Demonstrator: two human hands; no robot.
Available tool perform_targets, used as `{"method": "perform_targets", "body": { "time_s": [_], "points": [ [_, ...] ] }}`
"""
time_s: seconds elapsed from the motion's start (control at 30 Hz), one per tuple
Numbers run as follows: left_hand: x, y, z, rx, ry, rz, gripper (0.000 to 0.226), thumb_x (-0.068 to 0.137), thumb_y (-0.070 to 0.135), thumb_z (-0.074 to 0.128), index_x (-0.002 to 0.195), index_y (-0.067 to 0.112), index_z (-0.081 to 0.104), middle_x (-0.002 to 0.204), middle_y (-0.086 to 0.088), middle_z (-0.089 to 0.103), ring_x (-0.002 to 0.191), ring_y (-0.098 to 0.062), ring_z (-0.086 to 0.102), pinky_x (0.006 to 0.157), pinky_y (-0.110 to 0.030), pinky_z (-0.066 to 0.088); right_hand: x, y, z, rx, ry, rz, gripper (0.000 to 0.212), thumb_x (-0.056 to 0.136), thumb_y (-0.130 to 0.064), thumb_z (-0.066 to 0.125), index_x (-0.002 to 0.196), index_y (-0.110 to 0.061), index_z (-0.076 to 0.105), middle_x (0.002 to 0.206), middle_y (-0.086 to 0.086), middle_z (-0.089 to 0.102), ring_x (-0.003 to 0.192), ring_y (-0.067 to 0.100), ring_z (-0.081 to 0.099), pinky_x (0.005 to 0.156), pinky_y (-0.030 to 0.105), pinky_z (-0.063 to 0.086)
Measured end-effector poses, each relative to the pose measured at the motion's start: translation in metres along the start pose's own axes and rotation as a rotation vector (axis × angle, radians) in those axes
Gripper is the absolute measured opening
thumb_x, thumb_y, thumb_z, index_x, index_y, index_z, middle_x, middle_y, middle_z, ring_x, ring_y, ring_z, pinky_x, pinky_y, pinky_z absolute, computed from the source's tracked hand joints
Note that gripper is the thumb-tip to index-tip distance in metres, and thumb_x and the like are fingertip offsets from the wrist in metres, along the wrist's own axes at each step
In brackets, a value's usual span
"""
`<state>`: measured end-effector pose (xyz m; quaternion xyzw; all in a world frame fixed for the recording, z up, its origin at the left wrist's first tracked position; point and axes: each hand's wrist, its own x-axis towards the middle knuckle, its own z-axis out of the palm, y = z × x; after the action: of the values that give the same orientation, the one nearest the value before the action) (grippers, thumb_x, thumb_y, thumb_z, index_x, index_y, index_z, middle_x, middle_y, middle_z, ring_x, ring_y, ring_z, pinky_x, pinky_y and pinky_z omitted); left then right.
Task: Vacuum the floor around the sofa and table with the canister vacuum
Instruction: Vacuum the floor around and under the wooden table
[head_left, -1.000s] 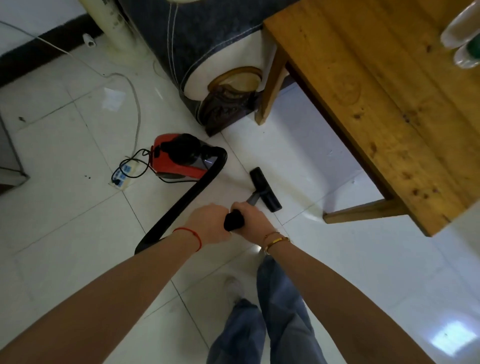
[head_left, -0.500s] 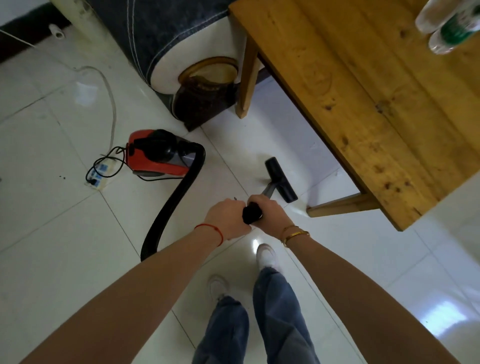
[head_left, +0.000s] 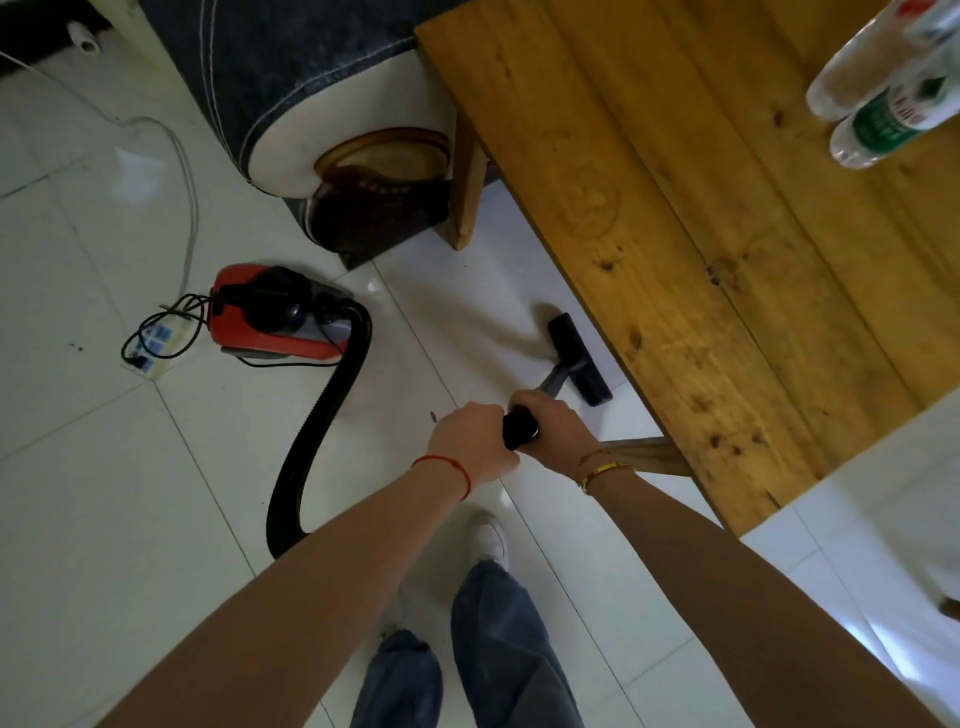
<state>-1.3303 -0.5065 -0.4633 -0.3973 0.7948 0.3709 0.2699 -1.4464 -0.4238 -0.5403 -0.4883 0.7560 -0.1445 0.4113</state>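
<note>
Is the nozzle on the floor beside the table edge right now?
Yes: the nozzle lies flat on the floor tiles right beside the table edge, not lifted.

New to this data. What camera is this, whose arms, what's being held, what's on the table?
One camera, worn on a person's head, looks down at their own arms. No robot. The left hand and right hand both grip the black wand handle. The floor nozzle sits on the white tiles beside the wooden table. The hose runs back to the red canister vacuum, near the sofa. Two plastic bottles stand on the table.
</note>
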Motion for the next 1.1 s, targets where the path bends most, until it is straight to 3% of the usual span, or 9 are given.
{"method": "perform_targets", "body": {
  "time_s": [0.37,0.57,0.8,0.97,1.1],
  "points": [
    [-0.058,-0.046,-0.008,0.035,0.003,-0.039,0.013,0.079,0.018,0.061,0.088,0.01,0.062,0.058,0.004,0.051,0.045,-0.008,0.046,0.045,-0.019,0.038,-0.024,-0.061,0.042,0.022,-0.056,-0.057,0.018,0.078,-0.014,0.07,0.087,-0.012,0.055,0.087,0.001,0.057,0.082,0.019,0.054,0.075,0.032,0.048],
    [-0.11,-0.072,0.022,0.08,-0.018,-0.065,0.011,0.079,0.018,0.061,0.088,0.012,0.063,0.056,0.005,0.051,0.043,-0.008,0.046,0.042,-0.018,0.036,-0.064,-0.08,0.095,0.039,-0.077,-0.082,0.018,0.08,-0.015,0.068,0.083,-0.014,0.05,0.081,0.0,0.054,0.071,0.015,0.05,0.065,0.025,0.04],
    [-0.157,-0.08,0.079,0.092,-0.061,-0.061,0.013,0.079,0.021,0.063,0.088,0.012,0.063,0.061,0.002,0.055,0.045,-0.01,0.05,0.042,-0.019,0.04,-0.126,-0.073,0.14,0.058,-0.046,-0.093,0.019,0.078,-0.012,0.069,0.083,-0.015,0.051,0.08,-0.001,0.054,0.074,0.016,0.048,0.068,0.026,0.038],
    [-0.182,-0.063,0.119,0.114,-0.118,-0.038,0.008,0.08,0.019,0.062,0.085,0.014,0.059,0.061,-0.001,0.057,0.042,-0.013,0.052,0.04,-0.019,0.041,-0.177,-0.051,0.16,0.098,-0.019,-0.046,0.019,0.078,-0.016,0.069,0.086,-0.014,0.052,0.089,0.006,0.062,0.078,0.02,0.055,0.072,0.034,0.048],
    [-0.199,-0.044,0.149,0.125,-0.165,-0.024,0.013,0.08,0.019,0.064,0.091,0.014,0.059,0.066,-0.002,0.06,0.045,-0.016,0.056,0.042,-0.021,0.045,-0.221,-0.032,0.165,0.135,-0.003,-0.017,0.018,0.078,-0.014,0.069,0.09,-0.011,0.056,0.094,0.008,0.062,0.081,0.021,0.057,0.077,0.034,0.047]
  ]
}}
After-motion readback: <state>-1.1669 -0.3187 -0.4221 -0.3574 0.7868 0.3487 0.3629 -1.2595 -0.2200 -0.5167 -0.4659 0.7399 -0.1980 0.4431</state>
